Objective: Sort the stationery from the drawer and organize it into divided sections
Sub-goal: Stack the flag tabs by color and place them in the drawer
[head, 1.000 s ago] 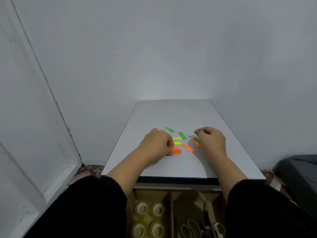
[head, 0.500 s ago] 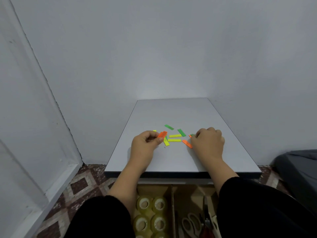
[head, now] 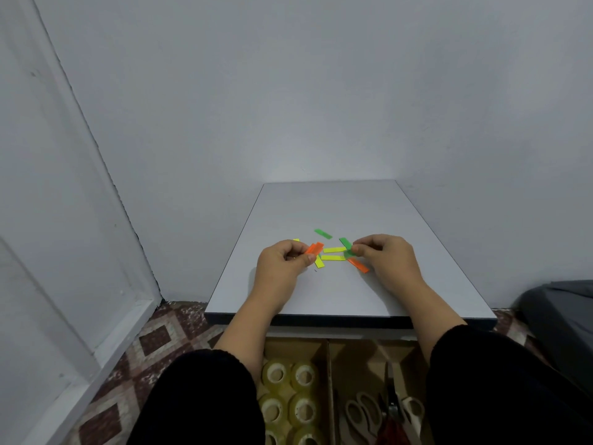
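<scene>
We are working on the grey tabletop, where a scatter of small coloured strips lies just beyond both hands; below the near edge the open divided drawer shows tape rolls in its left section and scissors in its right. Our left hand has thumb and forefinger pinched together on a pair of orange strips, which stand tilted up off the surface. Our right hand has its fingertips closed on a green strip; whether that strip is lifted or only pressed against the table we cannot tell. Three yellow strips lie flat between the hands, a further green strip lies apart on the far side, and a single orange strip lies partly under the right hand. We judge these strips to be very light, thin and flexible, probably slick-surfaced, so they will slide under a fingertip and may cling to the table or to one another. We recommend lifting each by a short end, raising one corner with a fingernail, or dragging it toward the table edge, then pinching lightly across the width. Firm pressure is unnecessary and could crease them. Stacked strips should be held near one end so they stay aligned. A stray draught or quick hand movement could displace loose strips.
</scene>
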{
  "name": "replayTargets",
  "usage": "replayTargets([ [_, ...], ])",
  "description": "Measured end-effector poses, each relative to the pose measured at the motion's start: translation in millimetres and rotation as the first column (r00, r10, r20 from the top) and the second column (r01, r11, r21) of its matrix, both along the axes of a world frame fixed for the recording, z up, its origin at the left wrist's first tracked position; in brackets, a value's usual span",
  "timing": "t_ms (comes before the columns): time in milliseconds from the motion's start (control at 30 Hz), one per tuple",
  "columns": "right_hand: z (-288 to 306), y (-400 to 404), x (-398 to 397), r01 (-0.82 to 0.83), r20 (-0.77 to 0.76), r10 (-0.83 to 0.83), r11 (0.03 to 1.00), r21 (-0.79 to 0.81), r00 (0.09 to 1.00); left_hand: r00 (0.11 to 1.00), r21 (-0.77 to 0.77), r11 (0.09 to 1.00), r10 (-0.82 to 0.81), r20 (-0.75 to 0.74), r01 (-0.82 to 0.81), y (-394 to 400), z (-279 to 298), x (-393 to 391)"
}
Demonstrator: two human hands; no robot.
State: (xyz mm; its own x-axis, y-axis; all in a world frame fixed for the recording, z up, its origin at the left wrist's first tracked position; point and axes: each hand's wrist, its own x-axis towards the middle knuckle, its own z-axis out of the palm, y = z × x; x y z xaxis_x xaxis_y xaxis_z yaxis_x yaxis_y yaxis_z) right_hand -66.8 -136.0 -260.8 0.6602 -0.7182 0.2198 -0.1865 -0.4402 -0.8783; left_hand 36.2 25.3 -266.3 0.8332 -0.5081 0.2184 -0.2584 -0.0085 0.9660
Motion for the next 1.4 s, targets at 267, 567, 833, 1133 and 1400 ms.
replayTargets([
  [267,-2,-3,-1,0.075,-0.023,-0.076,0.997,-0.035,0.997,1.0,0.013,1.0,0.011,0.0,-0.011,0,-1,0],
  [567,-5,1,0,0.197,-0.272,-0.357,0.857,-0.476,0.894,1.0,0.032,0.999,0.021,-0.014,-0.021,-1,0,1],
  [833,-6,1,-5,0.011,-0.206,-0.059,0.974,-0.227,0.977,0.999,0.04,0.999,0.029,-0.015,-0.028,-1,0,1],
  [1133,-5,11,-14,0.043,-0.323,-0.201,0.899,-0.435,0.925,1.0,0.052,0.999,0.017,0.0,-0.017,0,0,1],
  [1400,-3,38,-45,-0.001,-0.331,-0.111,0.947,-0.321,0.937,0.998,0.017,1.0,-0.021,0.063,0.02,9,5,-25],
])
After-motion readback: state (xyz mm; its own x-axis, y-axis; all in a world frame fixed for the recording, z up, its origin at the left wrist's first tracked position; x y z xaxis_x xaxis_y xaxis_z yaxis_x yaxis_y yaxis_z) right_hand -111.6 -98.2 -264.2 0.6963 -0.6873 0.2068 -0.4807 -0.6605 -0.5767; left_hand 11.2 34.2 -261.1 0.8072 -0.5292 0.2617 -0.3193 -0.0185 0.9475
